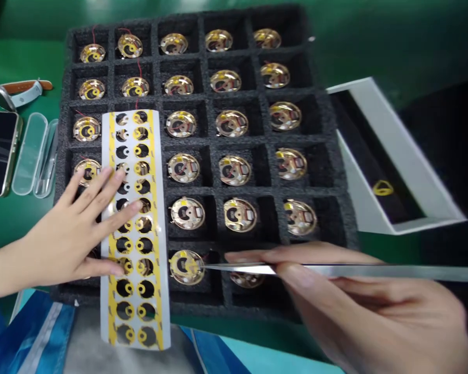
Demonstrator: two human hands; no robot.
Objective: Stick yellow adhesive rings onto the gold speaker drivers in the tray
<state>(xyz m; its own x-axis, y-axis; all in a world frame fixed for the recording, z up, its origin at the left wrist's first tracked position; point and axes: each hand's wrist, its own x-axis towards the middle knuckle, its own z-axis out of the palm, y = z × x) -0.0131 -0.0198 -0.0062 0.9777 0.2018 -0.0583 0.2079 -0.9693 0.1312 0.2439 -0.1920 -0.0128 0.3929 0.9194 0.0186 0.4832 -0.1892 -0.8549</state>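
My left hand [74,228] lies with spread fingers over the left side of a sheet of yellow-and-black adhesive stickers [161,249], touching it. The sheet rests lengthwise on a black foam tray [337,171] with square compartments. My right hand [359,301] pinches metal tweezers [335,271] between thumb and fingers. Their tips reach a round gold watch-like part [186,267] in a front compartment, where a yellow piece shows at its centre. I cannot tell whether the tips grip anything. Another gold part [246,279] sits partly hidden beneath the tweezers and fingers.
More round gold parts fill the other compartments, some with red wires. At the right stands a white open box [432,187] with a yellow ring [382,188] inside. Left of the tray lie a phone [0,153], a watch [19,93] and a clear plastic case [29,156].
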